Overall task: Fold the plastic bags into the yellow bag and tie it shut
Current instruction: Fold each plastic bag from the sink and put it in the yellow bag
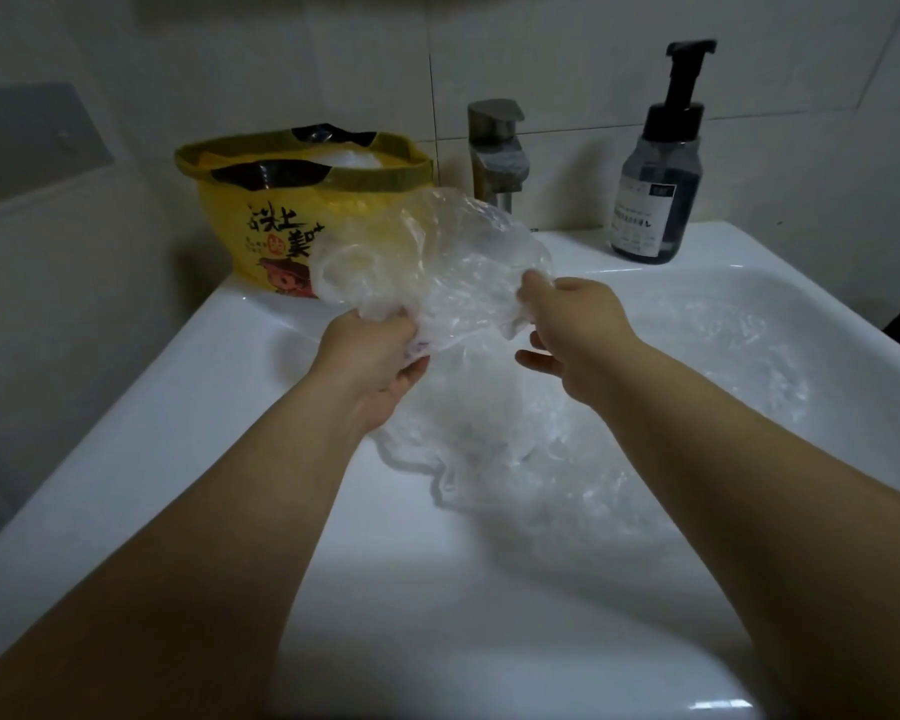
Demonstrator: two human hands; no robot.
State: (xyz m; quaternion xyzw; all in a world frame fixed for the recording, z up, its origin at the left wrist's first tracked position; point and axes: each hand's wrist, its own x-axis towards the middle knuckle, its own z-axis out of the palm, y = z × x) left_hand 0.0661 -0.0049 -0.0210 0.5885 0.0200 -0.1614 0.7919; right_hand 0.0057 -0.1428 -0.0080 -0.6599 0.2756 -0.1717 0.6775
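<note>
Above the sink (219, 324), left hand (370, 356) and right hand (578, 324) grip a crumpled clear bag (437, 252).

Your left hand (372, 356) grips one crumpled end of a clear bag (437, 267), and your right hand (572, 324) pinches its other edge, so the bag is held up over the white sink (126, 433). More clear plastic (515, 459) lies loose in the basin beneath your hands. The yellow bag (276, 215) stands open on the sink's back left corner, just behind the held bag, with white and black plastic showing at its mouth. A tap (497, 148) and a dark pump bottle (655, 189) stand along the back rim.
</note>
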